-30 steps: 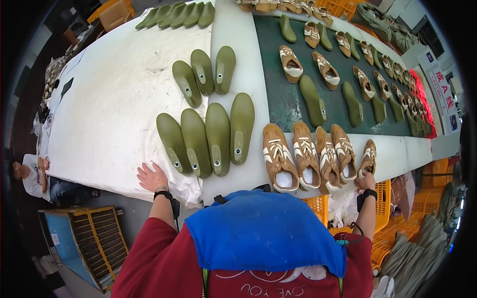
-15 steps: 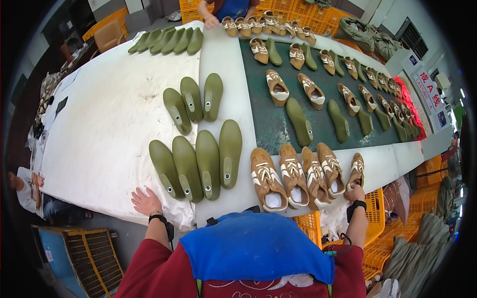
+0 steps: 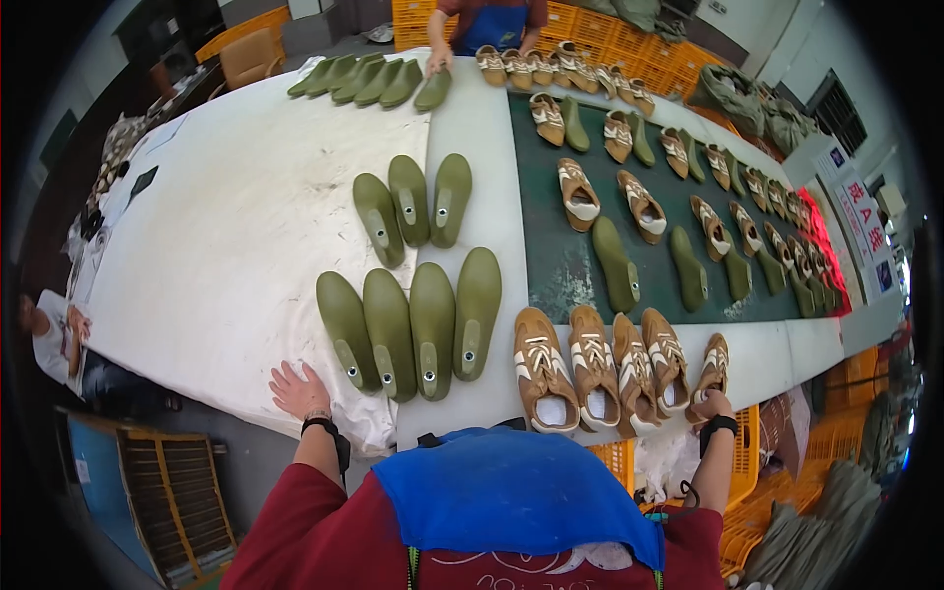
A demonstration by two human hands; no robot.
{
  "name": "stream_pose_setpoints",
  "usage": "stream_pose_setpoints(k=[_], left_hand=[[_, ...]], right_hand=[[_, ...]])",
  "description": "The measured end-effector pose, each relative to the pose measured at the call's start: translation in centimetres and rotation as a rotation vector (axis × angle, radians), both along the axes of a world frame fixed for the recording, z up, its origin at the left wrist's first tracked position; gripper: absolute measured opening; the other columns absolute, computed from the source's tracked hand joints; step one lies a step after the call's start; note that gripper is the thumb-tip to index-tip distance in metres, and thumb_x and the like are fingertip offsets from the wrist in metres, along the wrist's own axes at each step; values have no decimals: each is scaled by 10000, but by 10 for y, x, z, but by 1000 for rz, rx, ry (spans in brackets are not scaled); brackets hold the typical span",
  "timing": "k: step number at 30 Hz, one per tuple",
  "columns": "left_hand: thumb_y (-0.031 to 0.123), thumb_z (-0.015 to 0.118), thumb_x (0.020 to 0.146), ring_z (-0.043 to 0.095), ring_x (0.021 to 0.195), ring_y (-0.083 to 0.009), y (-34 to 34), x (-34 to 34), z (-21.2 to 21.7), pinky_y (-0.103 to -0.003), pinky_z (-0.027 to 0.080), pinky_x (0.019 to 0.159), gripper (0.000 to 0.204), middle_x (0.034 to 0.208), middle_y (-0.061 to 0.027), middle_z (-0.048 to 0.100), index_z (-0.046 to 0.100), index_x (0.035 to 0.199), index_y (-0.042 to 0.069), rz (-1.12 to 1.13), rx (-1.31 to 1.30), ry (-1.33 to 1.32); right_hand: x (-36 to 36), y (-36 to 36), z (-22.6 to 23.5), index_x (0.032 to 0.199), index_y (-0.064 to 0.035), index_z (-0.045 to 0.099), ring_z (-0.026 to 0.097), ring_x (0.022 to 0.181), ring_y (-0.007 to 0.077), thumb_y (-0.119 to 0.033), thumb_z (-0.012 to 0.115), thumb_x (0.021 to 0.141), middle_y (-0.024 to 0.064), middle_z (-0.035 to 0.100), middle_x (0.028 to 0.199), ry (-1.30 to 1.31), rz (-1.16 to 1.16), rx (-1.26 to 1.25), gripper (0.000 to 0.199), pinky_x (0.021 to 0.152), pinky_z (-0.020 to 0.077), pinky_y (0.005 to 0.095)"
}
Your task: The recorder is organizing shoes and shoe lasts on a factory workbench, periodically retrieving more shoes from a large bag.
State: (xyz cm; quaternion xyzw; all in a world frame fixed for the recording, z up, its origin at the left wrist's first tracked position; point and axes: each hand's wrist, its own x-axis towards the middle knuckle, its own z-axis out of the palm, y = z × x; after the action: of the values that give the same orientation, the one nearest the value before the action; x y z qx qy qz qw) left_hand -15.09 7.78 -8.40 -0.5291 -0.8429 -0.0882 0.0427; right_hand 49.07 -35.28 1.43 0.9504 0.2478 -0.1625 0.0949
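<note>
My left hand (image 3: 300,391) lies with its fingers spread on the white cloth at the near edge of the table. Nothing is in it. Just beyond and to its right stand several green shoe lasts (image 3: 391,334). My right hand (image 3: 710,405) is closed around the heel end of a brown sneaker (image 3: 715,368) with white laces, at the right end of the near row. Beside that one, several more brown sneakers (image 3: 592,369) rest side by side, toes pointing away from me. Three other green lasts (image 3: 411,205) are grouped farther up the table.
A dark green belt (image 3: 565,285) carries sneakers and lasts in rows, with a red glow at its far right. Across the table a person in a blue apron (image 3: 492,27) touches a green last (image 3: 434,90). Orange crates (image 3: 747,447) stand below the right edge.
The whole view has shifted slightly, so the table appears farther right. The person opposite has reached to a green last at the far edge. My hands keep nearly the same places.
</note>
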Motion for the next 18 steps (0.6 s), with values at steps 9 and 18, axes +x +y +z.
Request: stream_pose_setpoints(k=[9, 18], left_hand=[[413, 430, 873, 276, 1282, -333, -4, -9, 0, -509, 216, 1029, 503, 1395, -112, 322, 417, 1295, 140, 18, 14, -18], [414, 429, 874, 271, 1283, -330, 3, -2, 1, -502, 207, 1035, 503, 1394, -105, 320, 409, 1298, 145, -4, 21, -22]], right_hand=[[-184, 272, 128, 1063, -40, 602, 624, 797, 296, -184, 590, 808, 170, 641, 903, 509, 597, 577, 293, 713, 484, 341], [-302, 355, 14, 1041, -139, 511, 605, 687, 354, -329, 503, 836, 166, 618, 705, 461, 1023, 444, 279, 621, 475, 458]])
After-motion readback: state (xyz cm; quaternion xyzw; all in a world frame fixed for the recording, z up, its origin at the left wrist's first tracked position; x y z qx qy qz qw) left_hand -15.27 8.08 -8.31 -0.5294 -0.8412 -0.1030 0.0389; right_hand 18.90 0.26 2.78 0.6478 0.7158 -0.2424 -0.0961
